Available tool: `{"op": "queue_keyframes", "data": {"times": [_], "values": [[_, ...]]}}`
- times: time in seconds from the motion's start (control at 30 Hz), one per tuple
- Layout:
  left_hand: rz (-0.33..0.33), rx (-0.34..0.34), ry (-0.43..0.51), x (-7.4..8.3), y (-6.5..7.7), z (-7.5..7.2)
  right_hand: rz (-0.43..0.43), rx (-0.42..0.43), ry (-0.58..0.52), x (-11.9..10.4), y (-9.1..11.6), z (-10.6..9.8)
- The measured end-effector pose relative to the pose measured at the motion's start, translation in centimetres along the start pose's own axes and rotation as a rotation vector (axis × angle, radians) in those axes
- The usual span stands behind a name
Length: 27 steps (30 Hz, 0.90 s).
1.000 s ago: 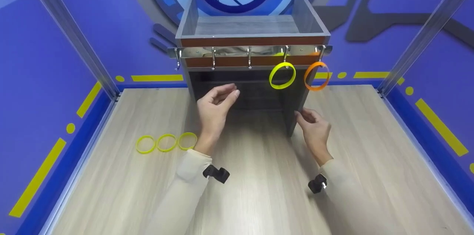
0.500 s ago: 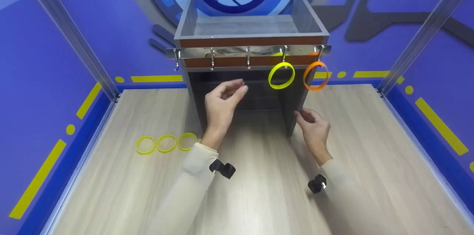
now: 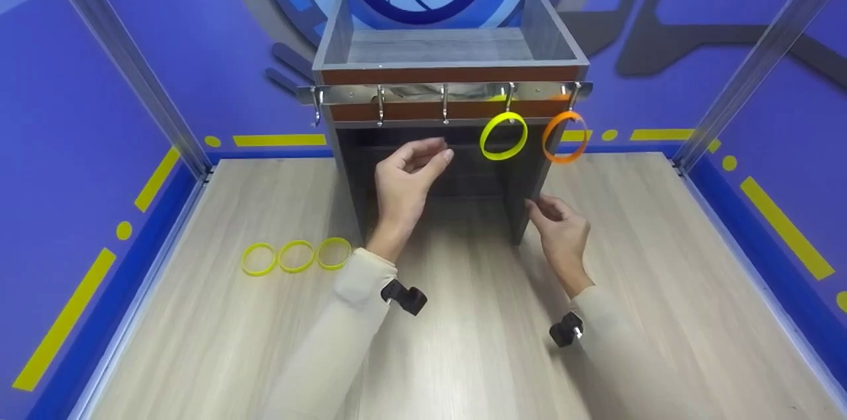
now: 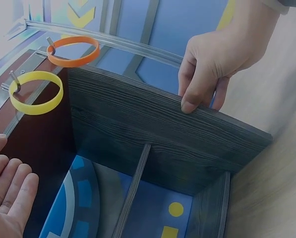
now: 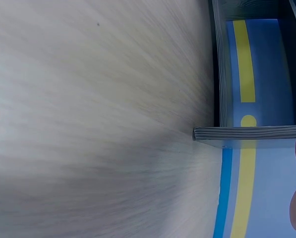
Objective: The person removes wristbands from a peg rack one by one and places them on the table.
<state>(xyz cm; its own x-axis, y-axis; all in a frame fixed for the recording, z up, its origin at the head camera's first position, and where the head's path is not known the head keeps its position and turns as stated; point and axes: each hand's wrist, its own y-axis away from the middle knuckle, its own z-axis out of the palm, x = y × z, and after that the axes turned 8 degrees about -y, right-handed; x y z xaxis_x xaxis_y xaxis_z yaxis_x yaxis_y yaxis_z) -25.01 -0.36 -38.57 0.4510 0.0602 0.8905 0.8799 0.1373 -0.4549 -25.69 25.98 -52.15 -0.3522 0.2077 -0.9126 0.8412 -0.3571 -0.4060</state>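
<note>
My left hand (image 3: 405,185) hovers in front of the grey wooden shelf (image 3: 430,46), below its hook rail (image 3: 410,93). In the left wrist view its fingers (image 4: 14,191) are loosely bent and apart from the thumb, with nothing between them. With thumb and fingers, my right hand (image 3: 562,231) pinches the front edge of the shelf's right side panel (image 4: 162,119). A yellow ring (image 3: 486,142) hangs from one hook, and an orange ring (image 3: 548,145) from the hook at the right end.
Three yellow rings, a left one (image 3: 244,260), a middle one (image 3: 283,257) and a right one (image 3: 320,254), lie in a row on the wooden tabletop (image 3: 198,340), left of the shelf. Blue walls (image 3: 152,63) with metal corner posts enclose the table.
Past the front of the shelf, my left hand has shifted right and slightly up. The right hand keeps its hold on the side panel, and the rings stay where they were.
</note>
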Motion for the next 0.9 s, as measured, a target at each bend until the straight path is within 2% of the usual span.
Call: {"op": "queue_keyframes", "data": {"times": [0.3, 0.43, 0.67, 0.9], "values": [[0.01, -0.036, 0.043, 0.2, 0.0, 1.5, -0.013, -0.009, 0.002, 0.2, 0.0, -0.1], [0.027, -0.065, 0.04, 0.3, 0.0, 2.2, -0.024, -0.012, -0.015, 0.2, 0.0, -0.2], [0.047, -0.117, 0.089, 0.6, 0.0, 3.2, -0.045, -0.016, -0.047, 0.1, 0.0, -0.1], [0.045, -0.106, 0.089, 0.8, 0.0, 3.7, -0.043, -0.014, -0.032, 0.1, 0.1, -0.1]]}}
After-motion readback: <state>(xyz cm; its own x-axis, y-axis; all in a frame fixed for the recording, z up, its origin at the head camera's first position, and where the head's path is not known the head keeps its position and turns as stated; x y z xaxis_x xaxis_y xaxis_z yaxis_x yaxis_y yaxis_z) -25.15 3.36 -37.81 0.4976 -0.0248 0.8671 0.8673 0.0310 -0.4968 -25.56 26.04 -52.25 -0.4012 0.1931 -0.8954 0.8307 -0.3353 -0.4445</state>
